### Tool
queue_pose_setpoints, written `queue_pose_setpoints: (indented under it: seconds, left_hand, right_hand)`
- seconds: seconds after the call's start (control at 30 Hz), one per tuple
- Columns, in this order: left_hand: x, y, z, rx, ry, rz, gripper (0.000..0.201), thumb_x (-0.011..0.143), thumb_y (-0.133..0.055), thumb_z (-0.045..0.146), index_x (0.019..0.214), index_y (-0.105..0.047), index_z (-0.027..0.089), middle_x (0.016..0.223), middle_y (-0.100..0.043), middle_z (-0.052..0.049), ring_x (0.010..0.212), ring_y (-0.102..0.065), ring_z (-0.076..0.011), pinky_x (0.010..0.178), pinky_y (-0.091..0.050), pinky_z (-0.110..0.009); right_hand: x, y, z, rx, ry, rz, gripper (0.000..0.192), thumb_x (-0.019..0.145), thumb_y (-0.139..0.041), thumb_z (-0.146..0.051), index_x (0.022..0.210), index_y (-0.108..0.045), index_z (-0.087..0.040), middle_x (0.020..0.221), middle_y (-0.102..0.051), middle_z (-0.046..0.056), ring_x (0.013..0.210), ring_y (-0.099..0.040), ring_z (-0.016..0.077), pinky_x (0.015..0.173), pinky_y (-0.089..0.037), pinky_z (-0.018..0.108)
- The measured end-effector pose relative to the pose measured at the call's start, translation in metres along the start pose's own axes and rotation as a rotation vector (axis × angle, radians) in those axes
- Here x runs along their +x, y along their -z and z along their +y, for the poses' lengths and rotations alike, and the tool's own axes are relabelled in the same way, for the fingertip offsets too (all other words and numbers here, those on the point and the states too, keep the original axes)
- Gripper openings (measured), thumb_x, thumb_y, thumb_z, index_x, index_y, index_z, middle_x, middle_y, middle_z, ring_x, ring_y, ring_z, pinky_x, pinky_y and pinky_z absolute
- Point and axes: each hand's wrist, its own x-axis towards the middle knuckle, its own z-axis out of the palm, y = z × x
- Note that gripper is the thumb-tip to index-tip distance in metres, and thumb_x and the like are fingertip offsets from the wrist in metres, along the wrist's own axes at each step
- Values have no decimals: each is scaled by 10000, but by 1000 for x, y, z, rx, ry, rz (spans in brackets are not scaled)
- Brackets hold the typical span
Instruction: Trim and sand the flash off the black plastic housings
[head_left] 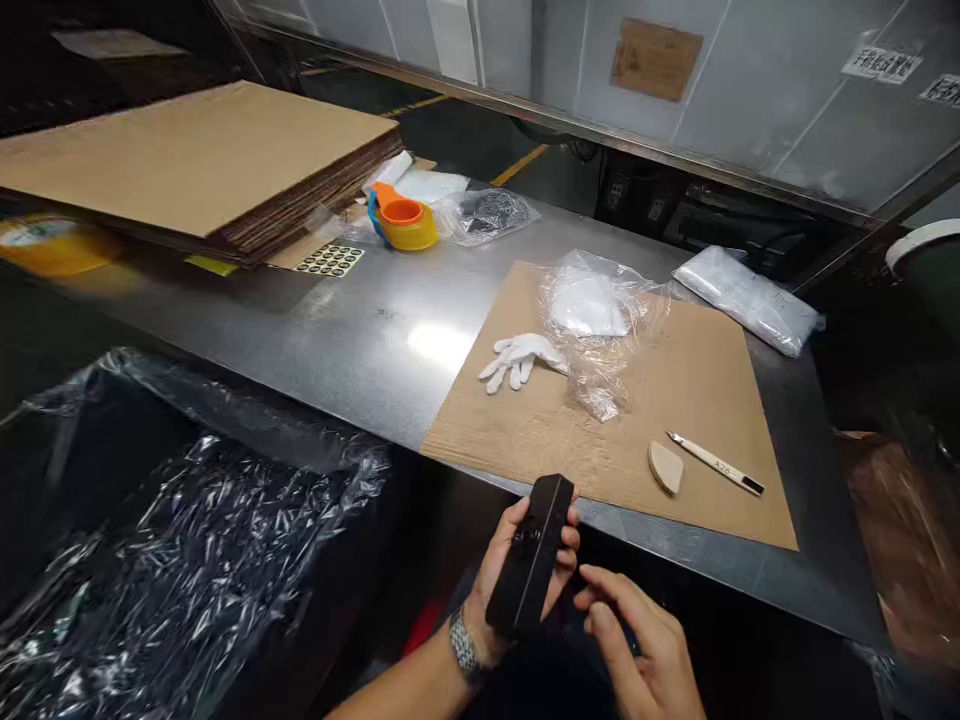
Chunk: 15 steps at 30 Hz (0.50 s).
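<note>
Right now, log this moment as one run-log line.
left hand: holds black part | right hand: open, beside part | cardboard sheet: white glove, plastic bag, knife

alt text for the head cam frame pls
Left hand grips a flat black rectangular device below the edge of a steel table; right hand hovers beside it. On the table's cardboard sheet lie a white glove, plastic bag and craft knife.
</note>
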Motion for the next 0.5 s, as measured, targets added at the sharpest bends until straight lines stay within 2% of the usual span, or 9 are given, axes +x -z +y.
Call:
queue_pose_setpoints:
  seconds: [0.23, 0.5]
  left_hand:
    - [-1, 3, 0, 12, -2, 20, 332, 833, -504, 241, 1102, -540, 50, 793, -637, -92, 648, -590, -129, 555, -466, -191]
    - [-2, 3, -2, 18, 10, 16, 372, 826, -525, 236, 1146, -520, 46, 789, -643, -89, 639, -592, -130, 548, -466, -197]
  right_hand:
    - [-1, 2, 5, -58, 96, -156, 271, 894, -439, -247, 1144, -542, -266, 890, -637, 26, 782, -626, 134, 640, -516, 189]
    - [-4, 1, 7, -81, 114, -156, 254, 894, -436, -244, 1121, -552, -243, 872, -641, 40, 755, -630, 144, 622, -521, 203]
